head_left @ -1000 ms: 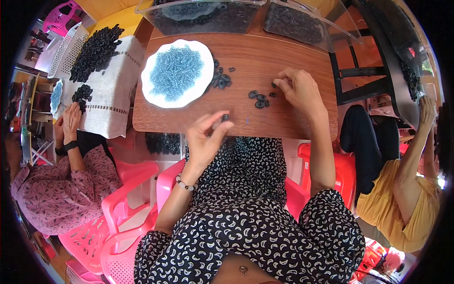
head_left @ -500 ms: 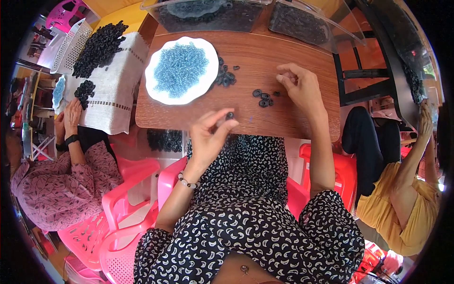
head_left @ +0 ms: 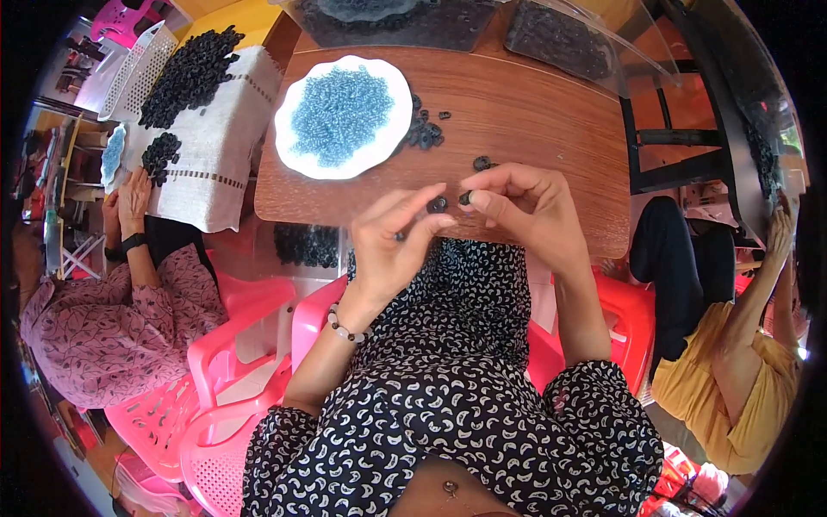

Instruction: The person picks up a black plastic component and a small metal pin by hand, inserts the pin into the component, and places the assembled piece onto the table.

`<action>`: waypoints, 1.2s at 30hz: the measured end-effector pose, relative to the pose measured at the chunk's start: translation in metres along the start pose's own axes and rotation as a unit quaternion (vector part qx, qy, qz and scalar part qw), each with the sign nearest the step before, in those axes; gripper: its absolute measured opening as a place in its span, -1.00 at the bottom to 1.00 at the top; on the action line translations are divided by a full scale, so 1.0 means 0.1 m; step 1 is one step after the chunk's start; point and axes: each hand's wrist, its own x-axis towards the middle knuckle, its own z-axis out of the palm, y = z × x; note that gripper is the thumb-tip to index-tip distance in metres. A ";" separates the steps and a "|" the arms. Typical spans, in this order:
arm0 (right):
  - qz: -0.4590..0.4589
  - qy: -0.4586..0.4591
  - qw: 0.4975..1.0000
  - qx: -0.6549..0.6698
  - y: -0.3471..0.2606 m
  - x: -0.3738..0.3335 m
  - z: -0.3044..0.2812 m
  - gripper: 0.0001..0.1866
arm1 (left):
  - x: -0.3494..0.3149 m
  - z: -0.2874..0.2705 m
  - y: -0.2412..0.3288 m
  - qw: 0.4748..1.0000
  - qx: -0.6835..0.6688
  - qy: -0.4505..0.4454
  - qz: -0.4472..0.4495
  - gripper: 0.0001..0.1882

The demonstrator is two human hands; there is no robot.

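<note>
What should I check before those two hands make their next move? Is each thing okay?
1. Left hand pinching a black piece: ok.
2. Right hand pinching a dark piece: ok.
3. Both held pieces touching: not ok, a small gap shows.
4. Holes in them lined up: cannot tell, too small.
5. White plate of bluish beads sitting on the table: ok.

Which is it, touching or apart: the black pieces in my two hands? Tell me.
Apart. The head view shows brown tabletop between the black piece in your left hand and the black one in your right hand.
</note>
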 end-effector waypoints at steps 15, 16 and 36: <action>-0.085 0.062 0.988 -0.110 0.09 -0.09 0.26 -0.89 | -0.07 0.00 -0.06 0.992 0.067 -0.014 0.105 -0.67; -0.115 0.077 0.980 -0.142 0.11 -0.09 0.27 -0.89 | -0.07 0.00 -0.05 0.991 0.078 -0.014 0.112 -0.68; -0.089 0.104 0.980 -0.147 0.30 -0.21 0.32 -0.90 | -0.20 0.15 -0.12 0.979 0.121 0.006 0.164 -0.76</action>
